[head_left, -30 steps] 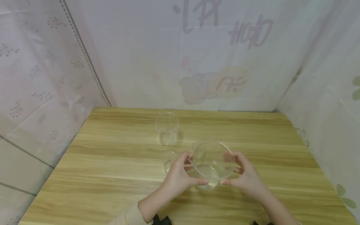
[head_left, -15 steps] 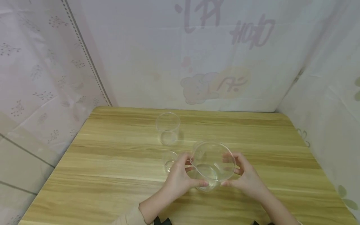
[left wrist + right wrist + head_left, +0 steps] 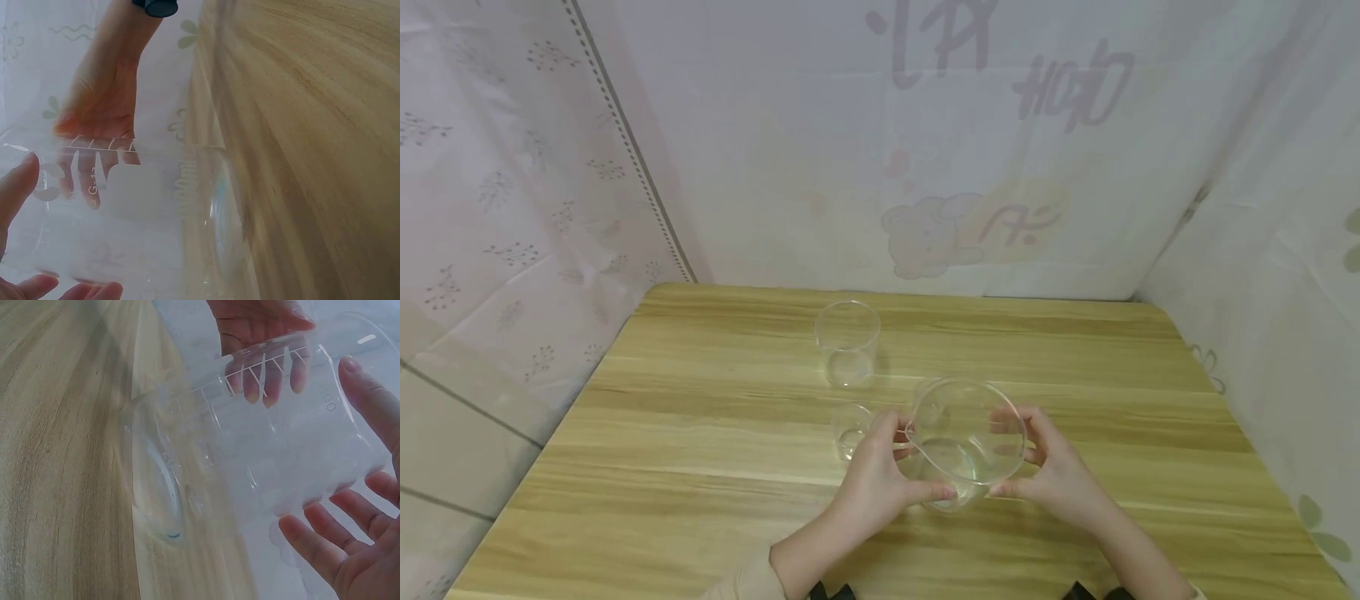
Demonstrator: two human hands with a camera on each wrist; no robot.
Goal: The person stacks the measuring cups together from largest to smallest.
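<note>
1. On a wood-grain table (image 3: 700, 417), a medium beaker (image 3: 847, 342) stands toward the back, with a small beaker (image 3: 842, 433) nearer the front, its right side partly hidden by the left hand (image 3: 880, 475).
2. Behind, a pale cloth (image 3: 775, 167) carries a cartoon bear (image 3: 925, 237) and stylised lettering too faint to read with certainty.
3. White graduation lines cross the large beaker (image 3: 966, 433); "G-1" and a blurred character show beside them, "00" elsewhere.
4. Clear, wide-rimmed and spouted at left, it sits between both hands; whether its base touches the table is unclear.
5. Left hand and right hand (image 3: 1056, 475) grip opposite sides, thumbs nearest the person.
</note>
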